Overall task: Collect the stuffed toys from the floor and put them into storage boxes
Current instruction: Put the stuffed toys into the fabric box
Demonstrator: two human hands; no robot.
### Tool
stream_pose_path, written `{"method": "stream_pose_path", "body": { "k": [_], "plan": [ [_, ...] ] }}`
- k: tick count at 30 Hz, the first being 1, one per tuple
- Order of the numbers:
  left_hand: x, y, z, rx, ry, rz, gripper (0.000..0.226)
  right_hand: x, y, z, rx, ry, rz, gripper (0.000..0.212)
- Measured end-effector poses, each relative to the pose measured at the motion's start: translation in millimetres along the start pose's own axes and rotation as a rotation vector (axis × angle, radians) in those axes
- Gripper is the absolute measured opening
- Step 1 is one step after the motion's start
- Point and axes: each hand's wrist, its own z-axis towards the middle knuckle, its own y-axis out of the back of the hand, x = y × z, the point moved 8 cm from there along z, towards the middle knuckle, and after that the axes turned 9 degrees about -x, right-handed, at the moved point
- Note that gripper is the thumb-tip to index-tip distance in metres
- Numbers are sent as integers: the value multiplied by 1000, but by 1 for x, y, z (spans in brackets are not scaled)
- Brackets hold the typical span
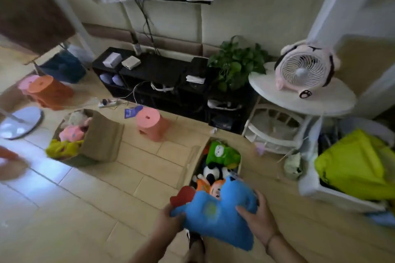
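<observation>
A big blue stuffed toy (215, 213) with a red part at its upper left hangs over the near end of a cardboard box (190, 168). My left hand (168, 220) grips its left end, and my right hand (256, 218) grips its right side. Inside this box lie a green toy (222, 152), a black-and-white toy (212, 172) and an orange toy (210, 187). Further left stands a second cardboard box (102, 134) holding pink (71, 133) and yellow (62, 148) toys.
A pink stool (150, 123) stands on the tiled floor between the boxes; orange and pink stools (46, 92) are at far left. Behind are a black shelf unit (162, 79), a power strip (108, 103), a plant, a white round table with a fan (303, 70), and a bin with yellow fabric (354, 166).
</observation>
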Motion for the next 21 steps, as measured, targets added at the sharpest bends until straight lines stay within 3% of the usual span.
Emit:
{"method": "stream_pose_path", "body": {
  "k": [2,4,7,10,15,17,21],
  "plan": [
    [-4,-11,41,30,-6,25,51,7,-9,21,11,-13,-18,74],
    [-8,-24,78,34,12,79,25,11,-14,40,-4,-10,-25,74],
    [-26,-50,123,80,-13,180,33,15,-15,73,-28,41,-56,81],
    [-28,-71,165,73,58,249,31,10,-12,107,-17,-23,-59,82],
    [-39,-89,204,64,160,431,53,-3,-11,151,-36,-71,-42,95],
    [-27,-93,230,87,195,528,73,-8,-13,171,-39,-116,-39,96],
    [-42,-119,257,110,251,639,37,-39,-29,201,-31,-205,7,105]
  ]
}}
